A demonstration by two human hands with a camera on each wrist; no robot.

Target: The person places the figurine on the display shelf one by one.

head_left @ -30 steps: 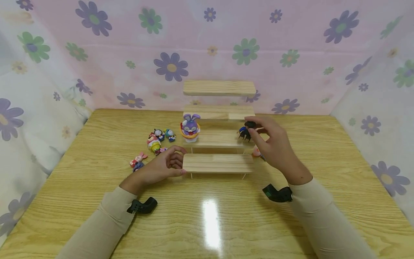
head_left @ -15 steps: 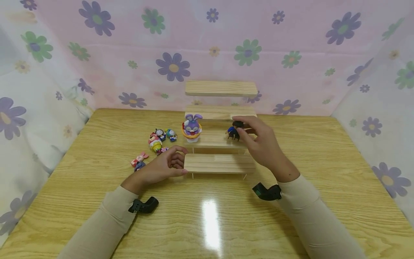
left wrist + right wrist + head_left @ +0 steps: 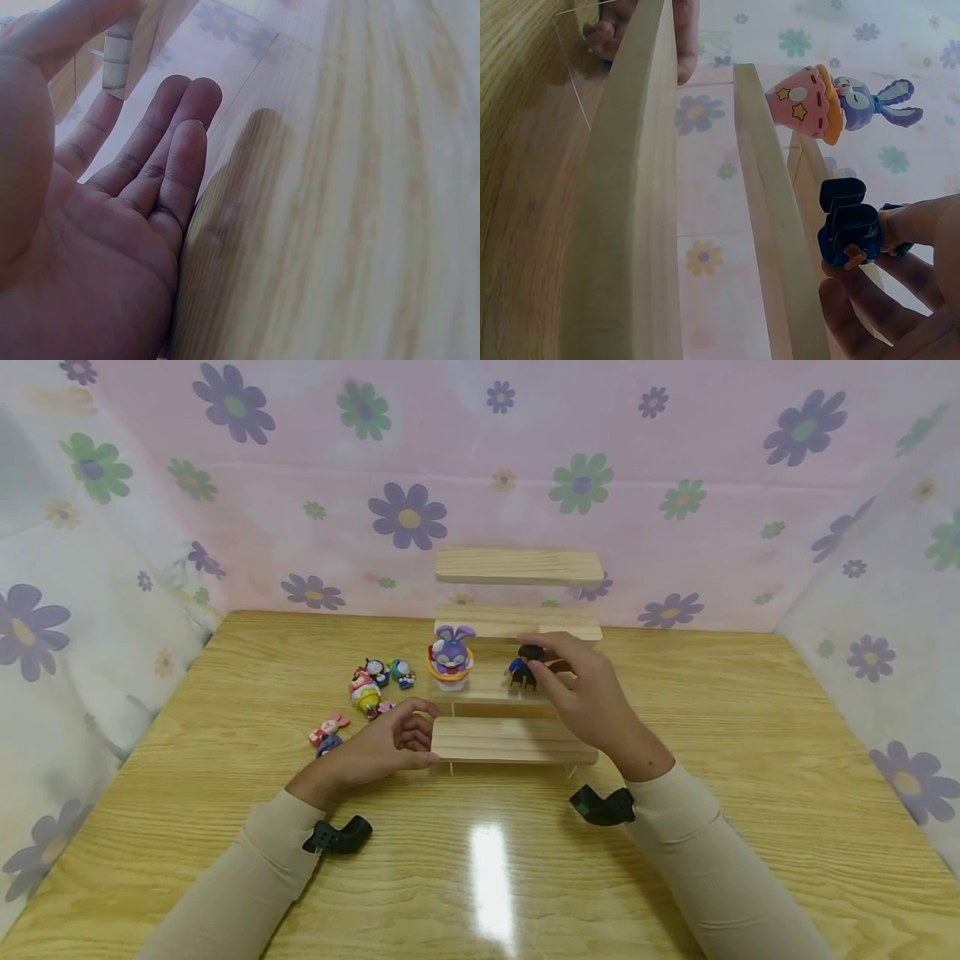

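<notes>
Thumb and forefinger of my left hand (image 3: pixel 382 743) grip the left end of the lowest shelf (image 3: pixel 513 739) of a wooden tiered stand. The left wrist view shows that shelf end (image 3: pixel 118 64) between them, the other fingers bent loosely. Over the second shelf (image 3: pixel 491 687), my right hand (image 3: pixel 596 693) pinches a small dark-haired figurine (image 3: pixel 520 670) in blue and black. Its black legs (image 3: pixel 847 202) point toward the shelf in the right wrist view. A purple rabbit figurine (image 3: pixel 451 658) in a pink cup stands at this shelf's left end.
Several small figurines lie on the table left of the stand, among them one with a yellow base (image 3: pixel 367 697) and one with pink ears (image 3: pixel 330 727). Two higher shelves, the top one (image 3: pixel 517 566) included, rise behind. Flowered cloth (image 3: pixel 480 468) hangs at the back and sides.
My right hand has moved left along the second shelf with the dark-haired figurine, closer to the rabbit. A pinkish thing by the stand's right side is now out of sight. The left hand keeps its grip.
</notes>
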